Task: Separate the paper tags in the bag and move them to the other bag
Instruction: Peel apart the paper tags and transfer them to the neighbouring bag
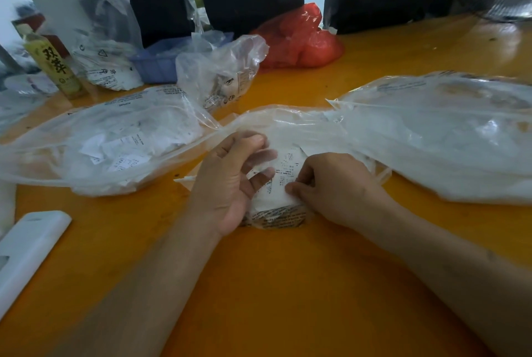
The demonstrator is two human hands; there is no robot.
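Note:
A small stack of white printed paper tags sits between my hands at the middle of the orange table. My left hand curls round the stack's left side, thumb and fingers on it. My right hand pinches its right edge. A clear plastic bag holding several loose tags lies to the left. Another clear bag, full of white paper, lies to the right. A thin clear bag stretches behind the stack, and part of it with black print shows beneath the tags.
A white flat device lies at the left edge. At the back stand a yellow-labelled bottle, a blue basket, a red plastic bag and more crumpled clear bags. Dark bags stand behind the table.

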